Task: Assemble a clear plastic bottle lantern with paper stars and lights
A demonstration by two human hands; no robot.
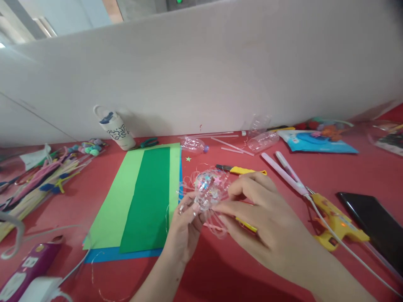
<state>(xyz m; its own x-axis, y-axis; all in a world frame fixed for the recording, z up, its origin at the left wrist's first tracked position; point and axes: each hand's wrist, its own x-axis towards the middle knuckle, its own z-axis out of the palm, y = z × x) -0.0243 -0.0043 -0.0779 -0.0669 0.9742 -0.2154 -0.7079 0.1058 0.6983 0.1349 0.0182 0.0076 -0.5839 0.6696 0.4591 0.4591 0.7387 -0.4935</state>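
Observation:
Near the middle of the view, my left hand (188,216) is closed around the underside of a clear plastic craft piece (206,188). This piece has a rounded, shiny body, thin curled plastic strips all around it, and small pink and pale stars. From the right, my right hand (261,214) pinches at its lower right side; the exact spot between the fingertips is hidden. A thin yellow stick-like thing (246,225) shows between the right fingers and thumb; whether it is held or lies beneath, I cannot tell. Just beyond lies a yellow-and-black utility knife (242,170).
Green paper sheets (147,197) lie left of my hands on the red table. On the right are a yellow glue gun (338,222), a pink hair straightener (283,174) and a black phone (371,222). Clear bottles (262,141) and a white tumbler (117,131) are by the wall.

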